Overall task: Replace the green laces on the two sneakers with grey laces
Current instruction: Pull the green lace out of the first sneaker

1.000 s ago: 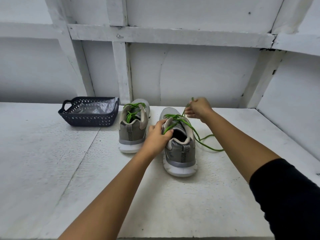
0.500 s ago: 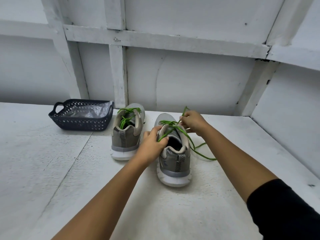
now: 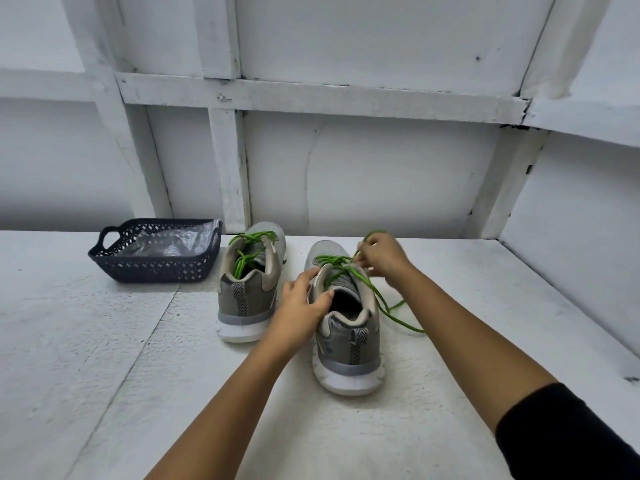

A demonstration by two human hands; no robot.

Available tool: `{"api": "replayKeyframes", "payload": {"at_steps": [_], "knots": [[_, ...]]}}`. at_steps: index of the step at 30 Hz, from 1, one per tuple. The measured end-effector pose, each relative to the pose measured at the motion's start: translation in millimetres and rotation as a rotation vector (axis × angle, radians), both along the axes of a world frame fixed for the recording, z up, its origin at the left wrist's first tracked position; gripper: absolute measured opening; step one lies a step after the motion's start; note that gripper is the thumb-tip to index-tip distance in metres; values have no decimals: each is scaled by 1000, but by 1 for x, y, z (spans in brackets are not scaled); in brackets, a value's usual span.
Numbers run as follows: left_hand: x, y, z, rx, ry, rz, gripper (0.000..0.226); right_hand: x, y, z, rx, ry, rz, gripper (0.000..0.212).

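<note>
Navy basket [image 3: 156, 270] w/ plastic bag [image 3: 173, 242] sits just beside left sneaker [image 3: 244, 299].

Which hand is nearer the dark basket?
Left. The left hand grips the collar of the near sneaker, right of the basket; the right hand pinches the green lace farther right.

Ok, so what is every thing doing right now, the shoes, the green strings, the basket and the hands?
right sneaker: upright, lace loosened
green lace: loose, one end trailing on the table
left sneaker: upright, laced in green
basket: upright, clear plastic bag inside
left hand: grips the right sneaker's collar
right hand: pinches the green lace
</note>
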State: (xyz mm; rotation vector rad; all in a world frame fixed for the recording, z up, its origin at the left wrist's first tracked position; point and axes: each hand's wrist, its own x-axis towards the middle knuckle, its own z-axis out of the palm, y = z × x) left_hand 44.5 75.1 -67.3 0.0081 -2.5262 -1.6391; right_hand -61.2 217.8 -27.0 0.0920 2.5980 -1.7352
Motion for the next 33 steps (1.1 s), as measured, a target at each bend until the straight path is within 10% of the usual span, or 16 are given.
{"api": "replayKeyframes", "payload": {"at_steps": [4,13,20,33], "knots": [[1,0,1,-3,-7,1,49,-12,12,17,-149,80,-197,27],[0,0,1,-24,-15,8,49,0,2,-9,132,-57,67,36],[-8,-6,10,-158,-47,-33,37,-9,23,17,-220,122,-260,33],[-66,-7,44,-392,-208,-38,24,79,12,-13,276,243,86,36]]}}
